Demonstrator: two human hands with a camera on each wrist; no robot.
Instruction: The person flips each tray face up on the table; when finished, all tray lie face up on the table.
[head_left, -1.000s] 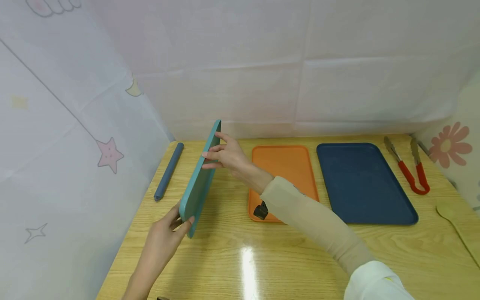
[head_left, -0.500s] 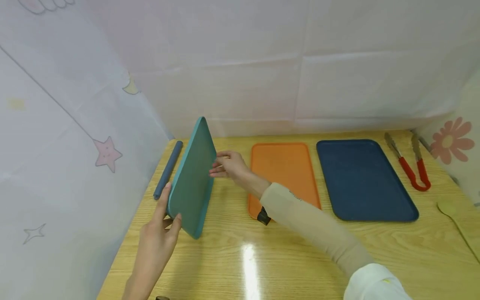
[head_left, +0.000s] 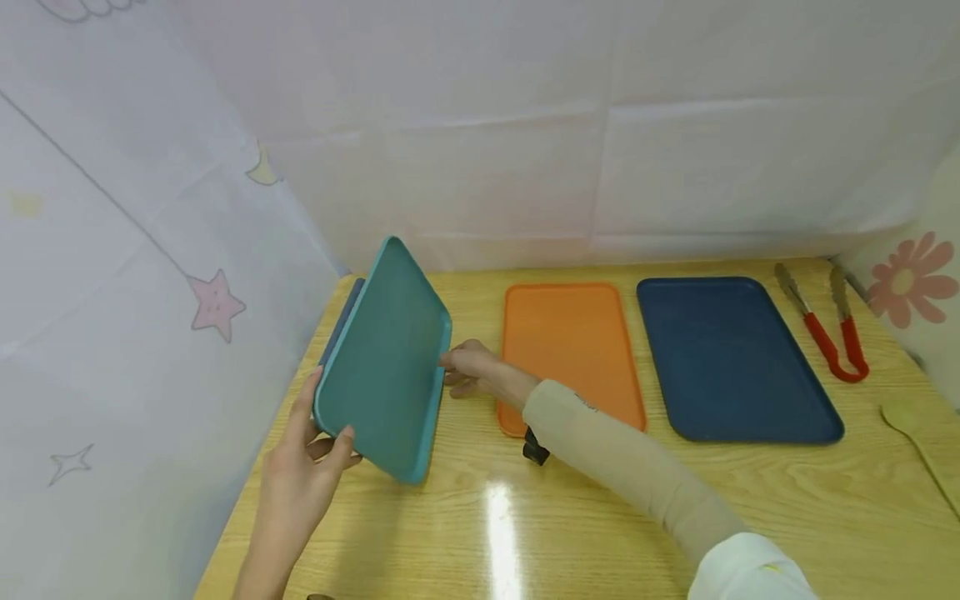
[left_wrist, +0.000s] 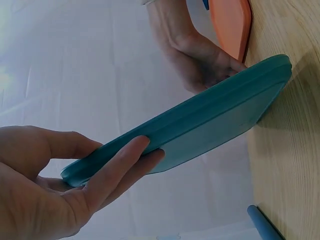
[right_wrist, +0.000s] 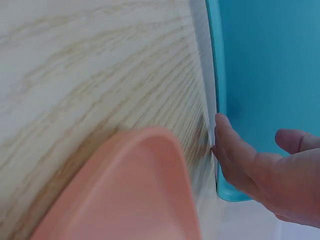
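A teal rectangular tray (head_left: pixel 386 367) stands steeply tilted above the left part of the table, its shallow inside facing right. My left hand (head_left: pixel 296 471) grips its near left corner, thumb on the inner side and fingers behind; the left wrist view shows fingers (left_wrist: pixel 117 170) along the tray's outside. My right hand (head_left: pixel 472 367) is at the tray's lower right rim. In the right wrist view, its fingers (right_wrist: pixel 235 150) reach that rim fairly straight, with the thumb held apart; they seem to touch it. The tray's lower edge is close to the tabletop; contact is unclear.
An orange tray (head_left: pixel 566 333) lies right of my right hand, partly under the forearm. Beyond it are a navy tray (head_left: pixel 738 362), red-handled tongs (head_left: pixel 828 333) and a yellowish long-handled spoon (head_left: pixel 911 433). A blue roll (head_left: pixel 341 325) lies behind the teal tray. Cloth walls border the table (head_left: pixel 600 517).
The teal tray has leaned further left, showing more of its inside. My right hand has left its upper edge and moved down to the lower right rim. My left hand keeps its grip, shifting slightly left.
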